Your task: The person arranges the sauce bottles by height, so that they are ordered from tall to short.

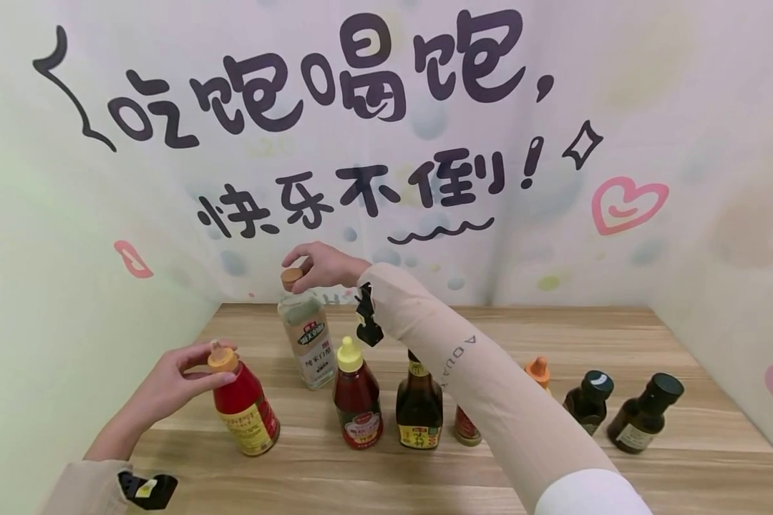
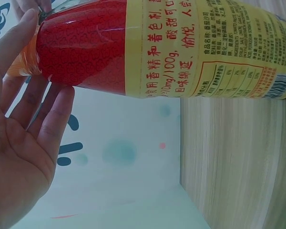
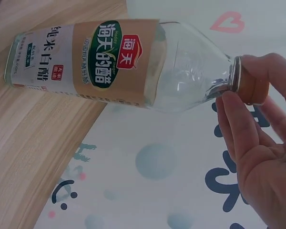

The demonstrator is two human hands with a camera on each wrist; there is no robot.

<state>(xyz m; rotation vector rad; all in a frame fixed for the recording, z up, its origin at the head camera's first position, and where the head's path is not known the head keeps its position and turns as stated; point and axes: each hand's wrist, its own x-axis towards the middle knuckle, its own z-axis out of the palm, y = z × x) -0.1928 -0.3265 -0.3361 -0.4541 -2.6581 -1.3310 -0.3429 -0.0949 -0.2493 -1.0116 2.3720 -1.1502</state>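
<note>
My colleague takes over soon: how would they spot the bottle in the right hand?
Start at the back of the wooden table, beneath the lettered backdrop. Left of centre there, the right hand holds the tall bottle by its brown cap. Unlike the red bottle in the left hand and the yellow-capped bottle nearby, it is see-through with a tan-and-white label.

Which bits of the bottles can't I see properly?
- Head view: the small red bottle's top, hidden by the right sleeve.
- Head view: most of the orange-capped bottle, behind that sleeve.
- Head view: writing on the far-right dark bottle, too small.
- Left wrist view: one side of the yellow-labelled red bottle, cut off by the top edge.
</note>
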